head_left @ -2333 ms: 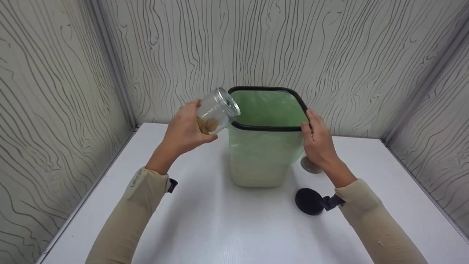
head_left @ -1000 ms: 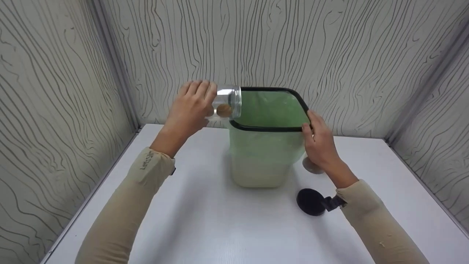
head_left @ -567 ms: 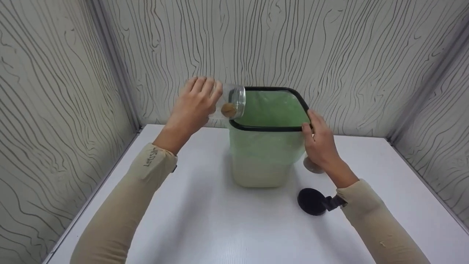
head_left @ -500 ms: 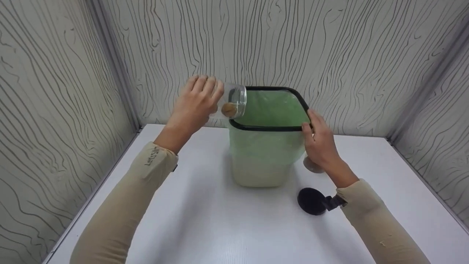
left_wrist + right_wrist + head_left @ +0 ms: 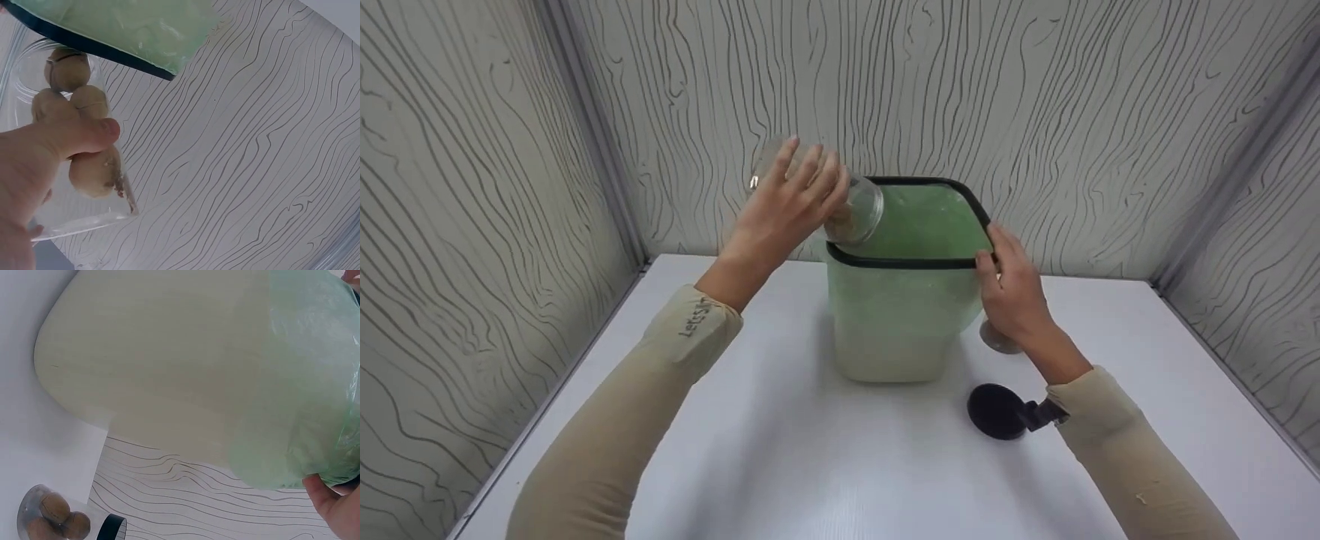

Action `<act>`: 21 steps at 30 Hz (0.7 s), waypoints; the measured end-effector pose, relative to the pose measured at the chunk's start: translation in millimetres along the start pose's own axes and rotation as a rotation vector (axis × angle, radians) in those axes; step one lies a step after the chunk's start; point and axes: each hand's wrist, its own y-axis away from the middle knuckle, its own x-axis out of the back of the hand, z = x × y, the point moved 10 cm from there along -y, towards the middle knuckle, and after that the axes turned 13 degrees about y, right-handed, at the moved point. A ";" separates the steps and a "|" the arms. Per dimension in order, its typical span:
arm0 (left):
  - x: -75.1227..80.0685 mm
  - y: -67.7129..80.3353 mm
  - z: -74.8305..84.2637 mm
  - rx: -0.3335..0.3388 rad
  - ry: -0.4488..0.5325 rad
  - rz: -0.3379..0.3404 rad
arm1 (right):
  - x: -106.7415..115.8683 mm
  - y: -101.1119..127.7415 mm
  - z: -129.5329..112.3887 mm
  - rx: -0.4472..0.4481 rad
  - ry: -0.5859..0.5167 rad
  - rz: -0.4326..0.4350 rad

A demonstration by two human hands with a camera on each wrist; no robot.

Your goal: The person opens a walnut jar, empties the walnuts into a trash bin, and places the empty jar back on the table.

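2 hands (image 5: 791, 199) (image 5: 1012, 289), 1 bin (image 5: 896, 322), 2 jars (image 5: 73, 218) (image 5: 100, 511), 7 brown balls (image 5: 68, 74) (image 5: 55, 507) show.

Booth (image 5: 1110, 112), one, wider premises unclear from where I stand: wood-grain-patterned panels (image 5: 735, 90) on three sides, grey corner strips (image 5: 596, 135), white tabletop (image 5: 810, 450).

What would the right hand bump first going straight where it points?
Probably the bin: the right hand holds its black rim, so it would push that. The wall behind seems farther, but depth is unclear.
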 end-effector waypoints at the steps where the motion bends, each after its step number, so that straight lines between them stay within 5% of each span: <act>1: 0.4 -1.0 2.2 -0.013 -0.024 -0.001 | -0.3 0.1 -0.1 0.000 0.001 -0.001; 7: -0.4 -4.6 9.3 -0.060 -0.105 -0.028 | -0.9 0.1 -1.3 0.003 0.013 -0.005; 21: 1.7 -4.7 4.5 -0.051 -0.115 -0.010 | 0.4 -1.3 -0.7 0.008 0.015 0.010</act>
